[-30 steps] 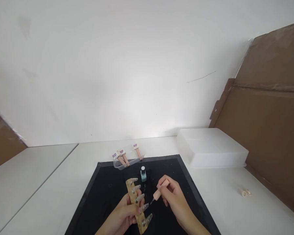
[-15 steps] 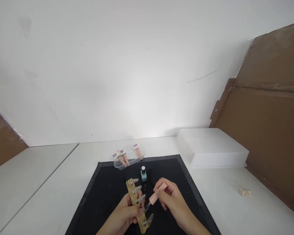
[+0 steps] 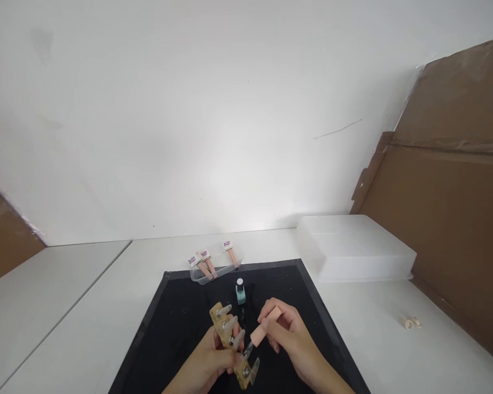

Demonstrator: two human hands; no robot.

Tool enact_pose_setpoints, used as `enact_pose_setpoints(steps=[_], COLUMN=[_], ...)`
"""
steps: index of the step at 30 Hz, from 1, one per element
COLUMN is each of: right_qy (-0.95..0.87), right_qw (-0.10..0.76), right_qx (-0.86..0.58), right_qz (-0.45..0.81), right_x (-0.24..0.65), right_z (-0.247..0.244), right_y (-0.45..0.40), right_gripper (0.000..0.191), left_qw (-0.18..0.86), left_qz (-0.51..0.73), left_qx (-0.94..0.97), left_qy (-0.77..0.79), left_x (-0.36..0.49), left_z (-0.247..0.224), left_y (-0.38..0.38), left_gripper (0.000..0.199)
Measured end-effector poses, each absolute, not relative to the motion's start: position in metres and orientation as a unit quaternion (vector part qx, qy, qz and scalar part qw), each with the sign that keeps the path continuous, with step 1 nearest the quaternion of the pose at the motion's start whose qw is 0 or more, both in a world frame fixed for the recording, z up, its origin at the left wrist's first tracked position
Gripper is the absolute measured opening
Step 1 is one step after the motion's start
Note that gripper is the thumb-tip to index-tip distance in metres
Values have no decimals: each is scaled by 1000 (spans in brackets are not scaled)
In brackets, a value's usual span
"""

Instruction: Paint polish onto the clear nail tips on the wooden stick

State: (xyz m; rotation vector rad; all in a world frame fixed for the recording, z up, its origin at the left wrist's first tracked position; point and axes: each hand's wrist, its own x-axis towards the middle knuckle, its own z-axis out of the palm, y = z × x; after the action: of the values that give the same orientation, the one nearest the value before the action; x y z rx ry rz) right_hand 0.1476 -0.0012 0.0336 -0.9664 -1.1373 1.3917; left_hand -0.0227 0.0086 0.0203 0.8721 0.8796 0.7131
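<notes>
In my left hand (image 3: 213,358) is a narrow wooden display strip (image 3: 225,332), tilted, with several clear false nail tips (image 3: 239,339) standing out from its right side on small metal mounts. My left thumb presses near the lower nails. My right hand (image 3: 285,334) pinches a pink block-shaped handle (image 3: 265,326). Its lower end points at one of the lower nail tips (image 3: 247,350); whether it touches that nail I cannot tell. Beyond both hands, a small teal bottle (image 3: 240,296) with a dark, white-topped cap stands upright.
A black mat (image 3: 168,323) lies beneath the hands on a white table (image 3: 86,328). At its far edge, a clear tray (image 3: 204,281) holds several pink sticks with white labels. A translucent box (image 3: 357,246) stands at right, near two small cream rings (image 3: 408,324) and a cardboard wall (image 3: 447,219).
The wooden strip has tilted slightly, its top end shifting left and its lower end right. The pink handle has barely moved and stays beside the lower nails.
</notes>
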Motion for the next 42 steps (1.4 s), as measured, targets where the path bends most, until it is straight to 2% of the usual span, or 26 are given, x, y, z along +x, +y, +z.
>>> enact_pose_setpoints(steps=[4,12,17,24,33,42], right_qy=[-506,-473,-467,-524,-470,-503], right_qw=[494,517,544,492,528,544], right_qx=[-408,-499,-460,-413,-500,-395], right_qz=[577,509,524,560,501,544], right_x=[146,146,147,146,149,151], right_z=[37,35,31,36,28,34], right_y=[-3,4,2,-2,8,-1], right_gripper=[16,16,14,16,19,22], left_qw=[740,733,726,729,739,782], left_qz=[326,330,335,333,334,338], left_qx=[417,428,436,440,421,346], left_qy=[414,413,413,404,407,394], left_x=[-18,-20,-21,-19,-19,-25], left_z=[28,22,19,18,20,19], left_y=[7,4,4,9,4,7], left_gripper=[25,25,26,27,26,22])
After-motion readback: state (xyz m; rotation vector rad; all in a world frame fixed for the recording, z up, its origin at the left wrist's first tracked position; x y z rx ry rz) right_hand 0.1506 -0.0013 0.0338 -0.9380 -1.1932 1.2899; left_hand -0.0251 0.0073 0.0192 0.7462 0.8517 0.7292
